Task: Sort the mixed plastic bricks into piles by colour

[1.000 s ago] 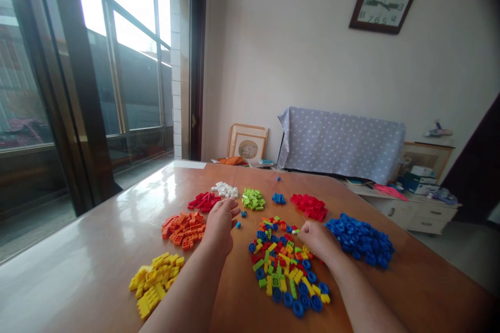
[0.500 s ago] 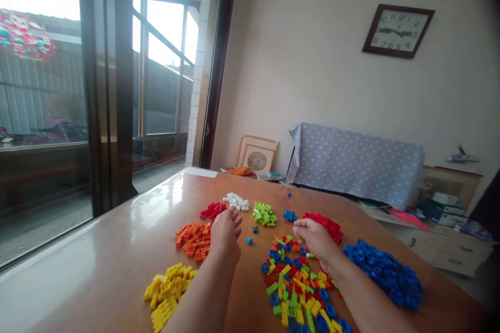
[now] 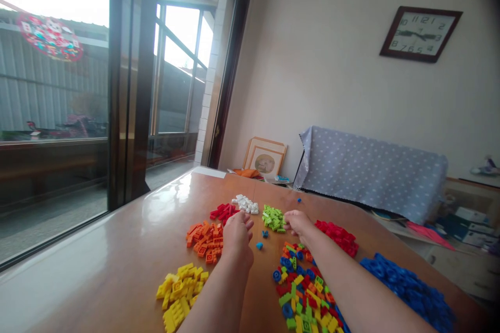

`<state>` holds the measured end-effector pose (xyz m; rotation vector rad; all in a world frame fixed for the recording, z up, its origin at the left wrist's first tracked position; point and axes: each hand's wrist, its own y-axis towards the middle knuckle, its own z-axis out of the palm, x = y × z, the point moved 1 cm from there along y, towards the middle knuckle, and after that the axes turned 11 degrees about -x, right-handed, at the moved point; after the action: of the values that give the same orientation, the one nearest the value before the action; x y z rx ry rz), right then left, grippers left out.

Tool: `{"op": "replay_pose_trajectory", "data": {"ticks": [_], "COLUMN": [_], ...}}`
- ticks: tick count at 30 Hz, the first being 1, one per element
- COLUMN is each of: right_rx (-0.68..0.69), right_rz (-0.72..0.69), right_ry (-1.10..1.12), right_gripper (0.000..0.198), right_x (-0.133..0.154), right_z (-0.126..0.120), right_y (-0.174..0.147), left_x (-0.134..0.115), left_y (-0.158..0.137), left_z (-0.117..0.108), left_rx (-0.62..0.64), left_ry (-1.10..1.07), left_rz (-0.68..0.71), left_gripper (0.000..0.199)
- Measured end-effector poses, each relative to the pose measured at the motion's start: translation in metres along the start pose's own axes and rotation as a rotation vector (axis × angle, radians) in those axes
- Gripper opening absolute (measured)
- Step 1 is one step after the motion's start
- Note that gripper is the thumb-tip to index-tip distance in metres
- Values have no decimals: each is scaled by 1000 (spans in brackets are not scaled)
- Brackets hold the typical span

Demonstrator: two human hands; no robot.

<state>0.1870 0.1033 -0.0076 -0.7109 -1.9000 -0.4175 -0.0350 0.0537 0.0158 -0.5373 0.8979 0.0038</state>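
Observation:
My left hand [image 3: 237,234] hovers between the orange bricks [image 3: 205,239] and two small blue pieces [image 3: 259,245]. Its fingers are loosely bent and apart, and I see nothing in them. Just beyond it lie a dark red pile [image 3: 223,212] and white bricks [image 3: 245,203]. My right hand [image 3: 300,225] is at the right side of the lime green bricks [image 3: 274,218], fingertips pinched together. Anything between those fingertips is too small or hidden to make out. Under my right forearm lies a mixed heap of coloured bricks [image 3: 307,291].
Yellow bricks [image 3: 180,291] lie at the near left of the brown table [image 3: 117,270]. Red bricks [image 3: 336,237] and a large blue pile [image 3: 410,286] lie at the right. One blue piece [image 3: 299,200] sits near the far edge. A glass door [image 3: 128,88] stands left.
My right hand has moved from above the mixed heap leftward and away from me to the lime green pile. The left hand stays by the orange bricks. The whole view has shifted slightly.

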Motion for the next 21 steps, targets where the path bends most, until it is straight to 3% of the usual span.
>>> {"op": "replay_pose_trajectory", "data": {"ticks": [8,21], "right_rx": [-7,78], "right_rz": [-22,-143], "right_ry": [73,-93], "right_gripper": [17,15], "right_x": [9,-24], "right_z": [4,-69], "right_y": [1,-30], "left_x": [0,1], "left_y": [0,-2], "left_z": [0,3], "left_rx": [5,22], "left_ry": [17,32], "left_rz": [-1,27], "left_gripper": [29,32]}}
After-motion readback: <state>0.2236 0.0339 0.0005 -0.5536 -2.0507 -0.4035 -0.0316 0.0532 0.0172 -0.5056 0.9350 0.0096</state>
